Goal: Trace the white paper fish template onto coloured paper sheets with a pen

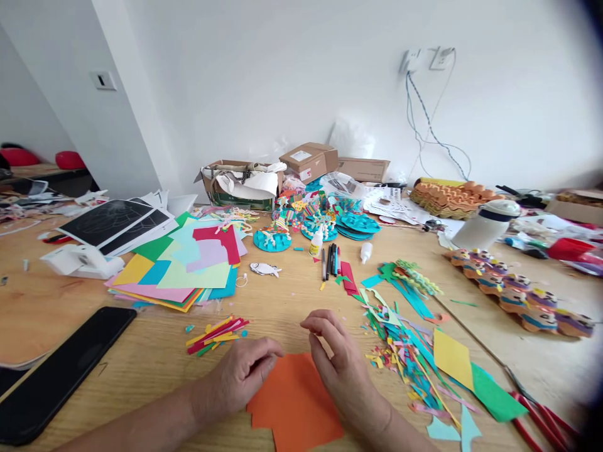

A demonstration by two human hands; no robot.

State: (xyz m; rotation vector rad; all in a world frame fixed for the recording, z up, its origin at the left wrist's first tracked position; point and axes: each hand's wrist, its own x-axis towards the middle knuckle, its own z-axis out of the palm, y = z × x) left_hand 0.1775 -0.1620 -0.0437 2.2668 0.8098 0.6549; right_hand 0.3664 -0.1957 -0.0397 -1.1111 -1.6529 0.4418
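An orange sheet of paper (pixel 294 408) lies on the wooden table (pixel 292 301) right in front of me. My left hand (pixel 242 373) rests at its left edge, fingers curled and pinched on the sheet's upper left corner. My right hand (pixel 339 364) rests on the sheet's right side with its fingers bent and pinched together above the paper; I cannot make out anything between them. A small heap of thin coloured paper strips (pixel 217 333) lies just beyond my left hand.
A stack of coloured paper sheets (pixel 183 267) lies at left, a black phone (pixel 61 376) near the front left edge. Paper scraps (pixel 409 351), a yellow sheet (pixel 452 358) and red-handled scissors (pixel 541 417) lie at right. Pens (pixel 330 260), glue bottles (pixel 317 242) and blue craft discs (pixel 358 224) sit further back.
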